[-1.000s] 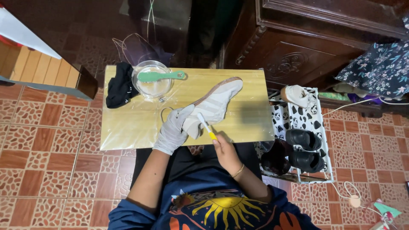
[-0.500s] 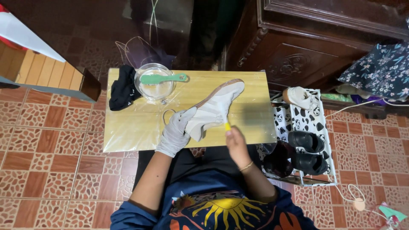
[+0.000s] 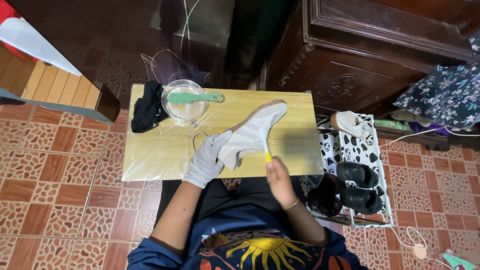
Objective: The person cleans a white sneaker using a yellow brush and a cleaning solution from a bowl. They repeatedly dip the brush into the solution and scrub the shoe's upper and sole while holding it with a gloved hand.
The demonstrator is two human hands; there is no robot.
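L hand (image 3: pixel 206 160), in a pale glove, was closed round the heel end of the white sneaker (image 3: pixel 250 134), holding it tilted on its side w/ sole edge facing away from the person, toe pointing up and off to the R of that grip. R hand (image 3: pixel 278 176), bare, was pinched shut on a small yellow-handled brush (image 3: pixel 266 152), its head touching the shoe's side just beyond the R fingers. Shoe rested on the wooden table (image 3: pixel 165 155), right by both hands. Further out from the L grip sat a clear bowl (image 3: pixel 186 102) w/ a green brush (image 3: pixel 192 97) laid across it, and a black cloth (image 3: pixel 147 106) beside that. Judging by looks: upper seemed mostly clean already, scrubbing appeared mid-way; can't tell abt the hidden far side, so that and the sole edge prob. remained
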